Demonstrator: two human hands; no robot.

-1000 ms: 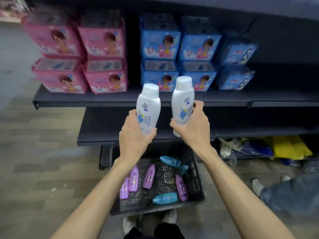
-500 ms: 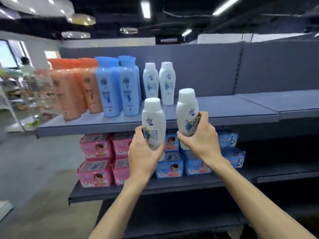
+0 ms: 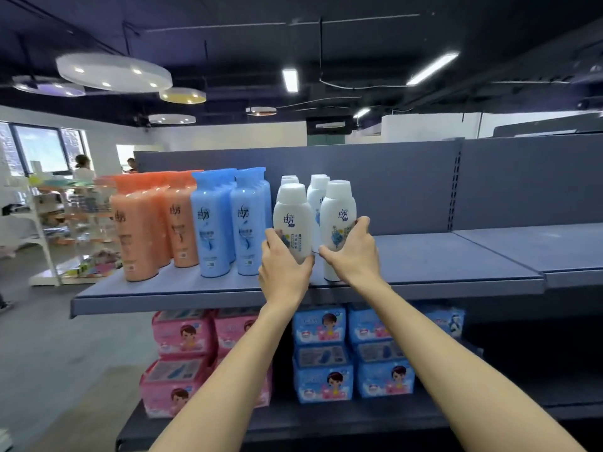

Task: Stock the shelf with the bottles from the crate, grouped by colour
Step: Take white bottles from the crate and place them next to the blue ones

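Setting two white bottles, left hand (image 3: 284,265) gripping one (image 3: 292,220), right hand (image 3: 352,252) gripping the other (image 3: 337,223), onto the top shelf (image 3: 456,272) before the white row. Next, probably: seat both flat, then let go.

Single head view, facing forward at shelf (image 3: 424,256), close, about level with upper tier.

Two held bottles (image 3: 292,220) stand before others (image 3: 316,190) on shelf (image 3: 456,265).

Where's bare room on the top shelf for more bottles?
Free: top shelf right of the white bottles, to the far end. Crowded: left part, with orange bottles, blue bottles, then the whites, where left hand and right hand each hold one.
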